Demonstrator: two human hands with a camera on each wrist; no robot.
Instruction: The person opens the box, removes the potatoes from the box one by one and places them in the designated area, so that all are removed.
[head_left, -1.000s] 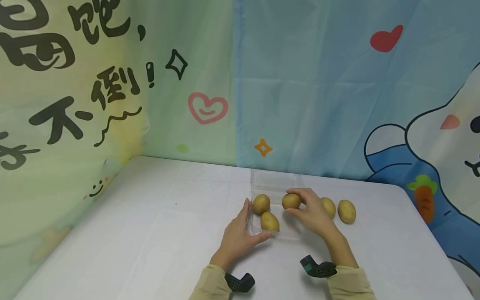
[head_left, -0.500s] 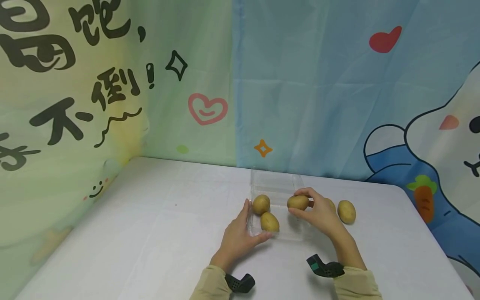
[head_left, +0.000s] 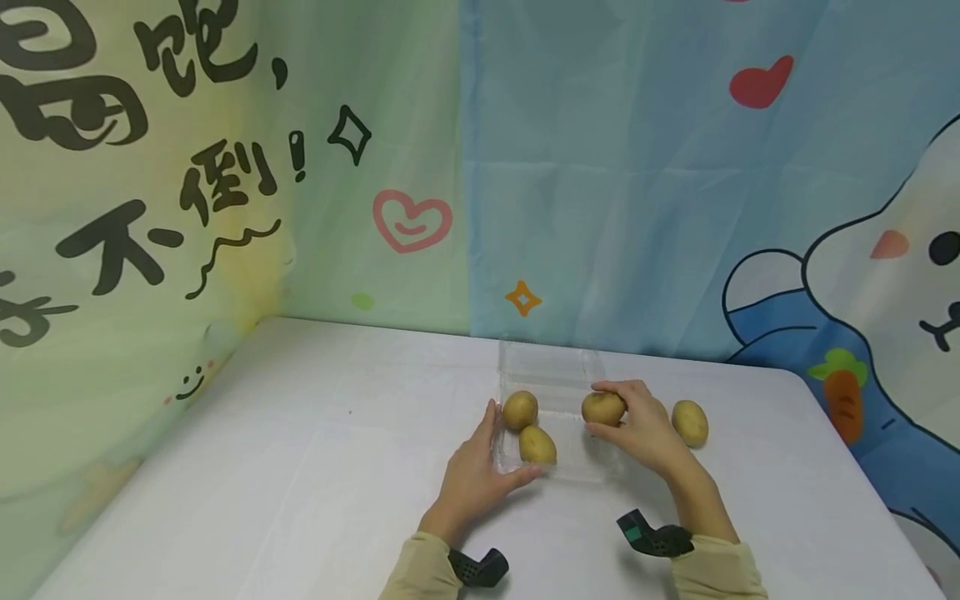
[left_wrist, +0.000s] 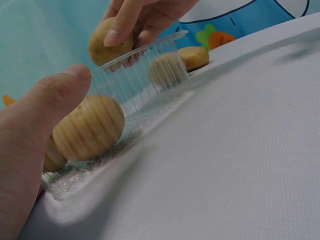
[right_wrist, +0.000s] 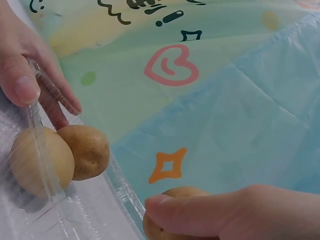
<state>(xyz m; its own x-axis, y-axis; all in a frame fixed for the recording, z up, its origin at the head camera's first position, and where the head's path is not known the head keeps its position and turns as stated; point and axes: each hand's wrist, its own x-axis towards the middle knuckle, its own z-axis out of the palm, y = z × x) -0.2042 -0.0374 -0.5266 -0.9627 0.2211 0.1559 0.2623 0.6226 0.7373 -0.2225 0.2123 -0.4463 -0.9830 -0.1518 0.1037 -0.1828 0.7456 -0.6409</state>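
A clear plastic box (head_left: 577, 467) with its lid (head_left: 551, 362) folded back stands on the table. Two potatoes (head_left: 521, 410) lie at its left end, one in front of the other. My left hand (head_left: 480, 475) grips the box's left end, thumb (left_wrist: 62, 90) over the front rim and fingers along the side wall. Between thumb and fingers of my right hand (head_left: 645, 421) is another potato (head_left: 602, 408), held above the box's right part. In the left wrist view this potato (left_wrist: 107, 42) shows higher than the rim.
A loose potato (head_left: 690, 423) lies on the white table (head_left: 300, 467) to the right of my right hand. Through the box wall the left wrist view shows a further potato (left_wrist: 165, 70) beyond it. A printed cloth (head_left: 555, 167) hangs behind the table.
My right hand has shifted right and slightly down with its potato, now covering a loose potato seen earlier behind it. The left hand keeps its place on the box.
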